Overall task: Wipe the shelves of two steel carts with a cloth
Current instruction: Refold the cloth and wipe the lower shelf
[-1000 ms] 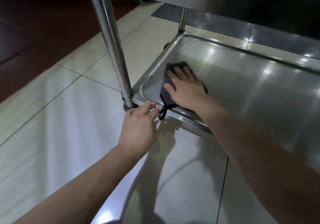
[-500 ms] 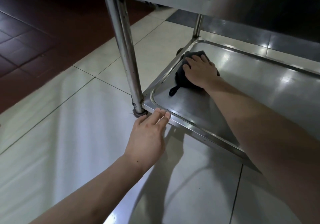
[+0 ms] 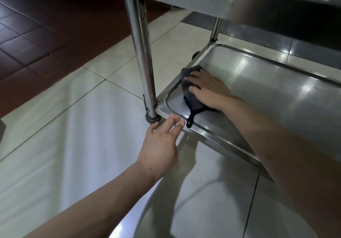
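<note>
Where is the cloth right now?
Head view: the dark cloth lies in the near-left corner of the bottom shelf, pressed flat under the right hand, just right of the steel post.

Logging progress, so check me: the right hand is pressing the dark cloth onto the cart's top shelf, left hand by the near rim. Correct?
Not quite. The head view shows the right hand pressing the dark cloth onto the bottom shelf, not the top; the left hand is by its near rim.
</note>
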